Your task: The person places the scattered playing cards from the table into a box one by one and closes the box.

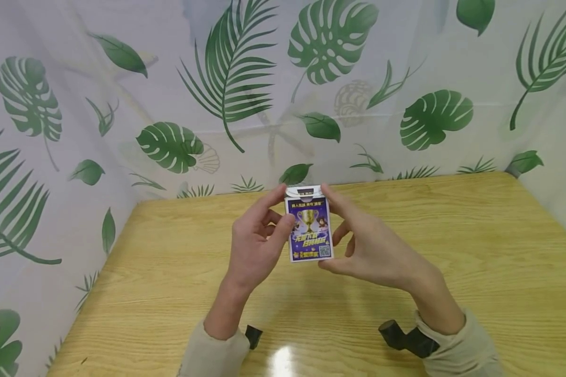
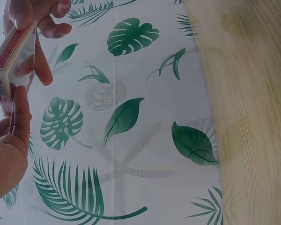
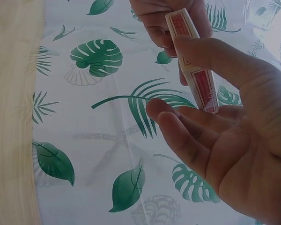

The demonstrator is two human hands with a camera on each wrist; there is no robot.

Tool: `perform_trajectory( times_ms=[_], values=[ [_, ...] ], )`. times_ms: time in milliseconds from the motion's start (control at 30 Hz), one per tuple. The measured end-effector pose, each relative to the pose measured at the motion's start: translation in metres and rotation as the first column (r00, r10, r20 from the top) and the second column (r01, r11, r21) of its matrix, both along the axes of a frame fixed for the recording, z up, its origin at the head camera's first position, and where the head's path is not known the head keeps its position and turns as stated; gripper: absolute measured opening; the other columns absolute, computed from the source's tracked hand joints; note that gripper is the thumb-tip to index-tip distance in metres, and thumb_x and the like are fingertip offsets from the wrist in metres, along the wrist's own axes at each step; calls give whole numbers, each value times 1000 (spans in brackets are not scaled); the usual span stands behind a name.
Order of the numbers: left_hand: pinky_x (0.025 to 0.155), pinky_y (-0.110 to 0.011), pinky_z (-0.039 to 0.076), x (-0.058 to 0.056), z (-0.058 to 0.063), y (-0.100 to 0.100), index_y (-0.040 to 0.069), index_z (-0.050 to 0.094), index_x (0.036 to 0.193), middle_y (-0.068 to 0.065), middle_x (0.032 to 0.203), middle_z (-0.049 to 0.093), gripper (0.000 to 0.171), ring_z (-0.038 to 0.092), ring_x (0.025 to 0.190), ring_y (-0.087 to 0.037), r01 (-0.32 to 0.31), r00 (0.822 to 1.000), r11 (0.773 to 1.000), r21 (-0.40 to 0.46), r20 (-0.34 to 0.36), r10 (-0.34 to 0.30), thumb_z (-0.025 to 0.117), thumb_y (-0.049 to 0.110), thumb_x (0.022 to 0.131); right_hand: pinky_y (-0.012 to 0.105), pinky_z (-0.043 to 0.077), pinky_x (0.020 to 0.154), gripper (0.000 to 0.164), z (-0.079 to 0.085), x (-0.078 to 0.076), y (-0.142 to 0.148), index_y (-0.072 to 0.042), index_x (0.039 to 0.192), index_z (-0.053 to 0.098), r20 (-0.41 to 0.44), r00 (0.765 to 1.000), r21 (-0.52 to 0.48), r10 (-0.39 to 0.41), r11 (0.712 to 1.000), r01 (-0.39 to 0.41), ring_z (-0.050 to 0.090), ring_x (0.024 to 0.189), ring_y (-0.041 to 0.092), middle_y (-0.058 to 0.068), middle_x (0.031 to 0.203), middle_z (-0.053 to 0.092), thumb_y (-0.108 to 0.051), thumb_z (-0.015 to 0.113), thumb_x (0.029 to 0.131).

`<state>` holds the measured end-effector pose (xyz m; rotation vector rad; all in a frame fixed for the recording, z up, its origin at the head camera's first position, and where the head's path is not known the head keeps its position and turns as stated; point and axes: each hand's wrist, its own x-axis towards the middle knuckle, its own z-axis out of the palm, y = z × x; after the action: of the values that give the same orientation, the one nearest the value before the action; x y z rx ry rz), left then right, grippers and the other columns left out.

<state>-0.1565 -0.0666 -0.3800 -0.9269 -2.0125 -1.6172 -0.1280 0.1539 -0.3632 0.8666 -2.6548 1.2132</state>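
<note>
Both hands hold a small playing-card box (image 1: pixel 309 230) above the table, its purple face with a gold trophy picture and a QR code toward the head camera. My left hand (image 1: pixel 257 246) grips the left side, thumb on the face and index finger at the top corner. On the right, my right hand (image 1: pixel 382 248) has its index finger at the upper corner and its thumb at the bottom corner. A white flap shows at the box's top end. In the right wrist view, red panels with white borders run along the side of the box (image 3: pixel 205 91).
The wood-grain table (image 1: pixel 170 293) lies beneath the hands. A white cloth with green leaf prints (image 1: pixel 264 104) hangs behind it and at the sides. Black straps with mounts (image 1: pixel 407 339) sit at the cuffs of the beige sleeves (image 1: pixel 469 345).
</note>
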Motion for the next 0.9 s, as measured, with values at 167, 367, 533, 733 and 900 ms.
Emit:
perform_trajectory(
  times_ms=[167, 367, 533, 733, 900],
  values=[
    [64, -30, 58, 0, 1, -1, -2, 52, 139, -17, 128, 63, 44, 66, 73, -18, -6, 1000, 1000, -18, 8, 6, 61, 0, 96, 27, 55, 65, 115, 0, 0, 0, -16, 159, 15, 8, 1000, -7, 3, 1000, -3, 64, 87, 14, 7, 149, 43, -11, 89, 72],
    [63, -28, 58, 0, 0, -1, -1, 54, 135, -18, 120, 65, 41, 65, 72, -19, -2, 1000, 1000, -19, -29, 1, 61, -2, 95, 31, 57, 68, 112, -1, 0, -1, -14, 159, 18, 2, 1000, -20, 9, 1000, -9, 64, 91, 15, 7, 146, 46, -11, 89, 72],
    [60, -28, 57, -1, -1, -1, -1, 61, 128, -16, 106, 66, 34, 62, 71, -17, -14, 997, 999, -37, -76, 11, 62, -5, 93, 30, 57, 71, 110, -1, 0, 0, -14, 158, 20, -16, 1000, -25, 14, 1000, -14, 64, 96, 17, 8, 145, 47, -11, 89, 72],
    [60, -35, 59, 0, -1, -1, -2, 59, 128, -17, 112, 65, 34, 64, 72, -19, -27, 999, 998, -50, -48, 25, 62, -1, 94, 30, 57, 72, 110, -2, 0, -1, -14, 156, 23, -41, 999, -28, 24, 999, -25, 65, 96, 17, 7, 137, 53, -10, 91, 69],
    [59, -36, 59, 0, -1, -2, -2, 59, 128, -17, 116, 64, 34, 65, 73, -19, -31, 999, 998, -60, -34, 29, 63, 0, 94, 31, 57, 73, 110, -3, -1, -1, -15, 156, 24, -54, 998, -25, 28, 999, -30, 65, 99, 18, 7, 138, 52, -9, 91, 68]
  ],
)
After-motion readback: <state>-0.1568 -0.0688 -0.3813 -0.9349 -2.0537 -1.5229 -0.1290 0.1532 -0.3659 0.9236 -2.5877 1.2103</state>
